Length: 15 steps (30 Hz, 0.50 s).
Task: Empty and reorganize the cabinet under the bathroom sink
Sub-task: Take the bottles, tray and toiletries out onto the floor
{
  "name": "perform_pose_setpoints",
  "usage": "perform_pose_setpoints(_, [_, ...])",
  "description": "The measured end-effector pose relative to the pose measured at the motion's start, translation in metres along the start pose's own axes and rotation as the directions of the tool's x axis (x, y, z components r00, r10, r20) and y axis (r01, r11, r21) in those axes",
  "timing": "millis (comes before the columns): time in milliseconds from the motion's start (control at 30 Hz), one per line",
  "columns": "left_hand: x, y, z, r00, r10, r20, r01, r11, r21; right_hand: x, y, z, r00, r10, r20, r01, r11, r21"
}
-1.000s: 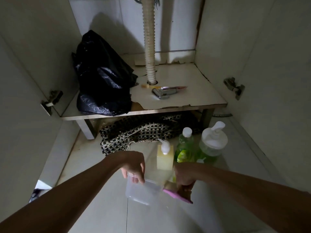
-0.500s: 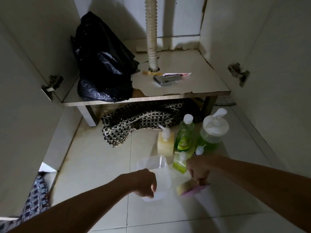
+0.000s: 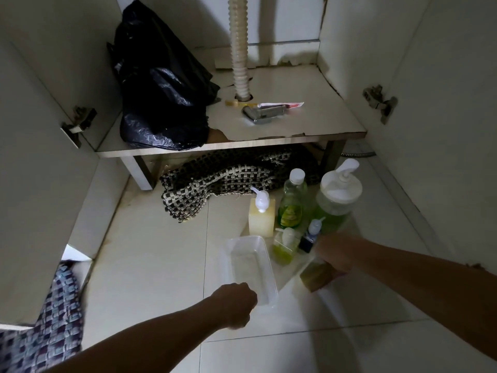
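Note:
A clear plastic tub lies on the floor tiles, and my left hand grips its near rim. To its right my right hand holds a yellow-green sponge just above the floor. Behind them stand a cream pump bottle, a green bottle with a white cap, a wide green pump jar and two small bottles. On the cabinet shelf sit a black rubbish bag, a metal sprayer head and a tube.
A corrugated drain hose runs down through the shelf. A checked woven mat is bunched under the shelf. Both cabinet doors stand open, with hinges on the side walls. A patterned cloth lies at the lower left.
Both hands came down towards the floor. The tub went from held in the air to lying flat on the tiles. The sponge moved right and lower, beside the small bottles.

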<state>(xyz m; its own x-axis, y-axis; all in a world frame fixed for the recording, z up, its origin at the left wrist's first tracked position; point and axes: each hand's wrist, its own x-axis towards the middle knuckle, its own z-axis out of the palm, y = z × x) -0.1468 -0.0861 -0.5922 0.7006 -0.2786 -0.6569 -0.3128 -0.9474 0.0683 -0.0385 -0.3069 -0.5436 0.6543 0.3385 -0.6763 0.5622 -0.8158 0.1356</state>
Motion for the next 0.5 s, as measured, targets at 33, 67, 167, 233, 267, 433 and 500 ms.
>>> perform_pose_setpoints(33, [0.001, 0.001, 0.001, 1.0, 0.002, 0.002, -0.002, 1.0, 0.013, 0.001, 0.004, 0.002, 0.999, 0.024, -0.035, -0.022, 0.997, 0.067])
perform_pose_setpoints(67, [0.002, 0.002, 0.002, 1.0, 0.007, 0.003, -0.007, 1.0, 0.027, 0.001, 0.008, 0.005, 0.995, 0.017, -0.095, -0.006, 0.994, 0.108])
perform_pose_setpoints(167, [0.004, 0.004, 0.001, 1.0, 0.016, -0.008, -0.015, 0.999, 0.05, -0.002, 0.012, 0.006, 0.991, -0.036, -0.131, 0.042, 0.998, 0.039])
perform_pose_setpoints(233, [0.005, 0.005, -0.001, 1.0, 0.018, -0.006, -0.018, 0.998, 0.057, -0.005, 0.014, 0.004, 0.996, 0.056, -0.068, -0.05, 0.996, 0.078])
perform_pose_setpoints(267, [0.005, 0.005, -0.002, 1.0, 0.017, -0.005, -0.017, 0.998, 0.061, -0.006, 0.013, 0.001, 0.995, 0.093, -0.044, -0.09, 0.994, 0.064])
perform_pose_setpoints(433, [0.006, 0.002, -0.024, 0.999, 0.029, 0.036, -0.031, 0.998, 0.06, -0.007, 0.011, -0.005, 0.992, 0.125, 0.032, -0.126, 0.992, 0.03])
perform_pose_setpoints(500, [0.006, -0.007, -0.047, 0.998, 0.055, 0.016, -0.055, 0.998, -0.004, -0.01, 0.007, -0.023, 0.99, 0.107, 0.09, -0.118, 0.985, 0.123])
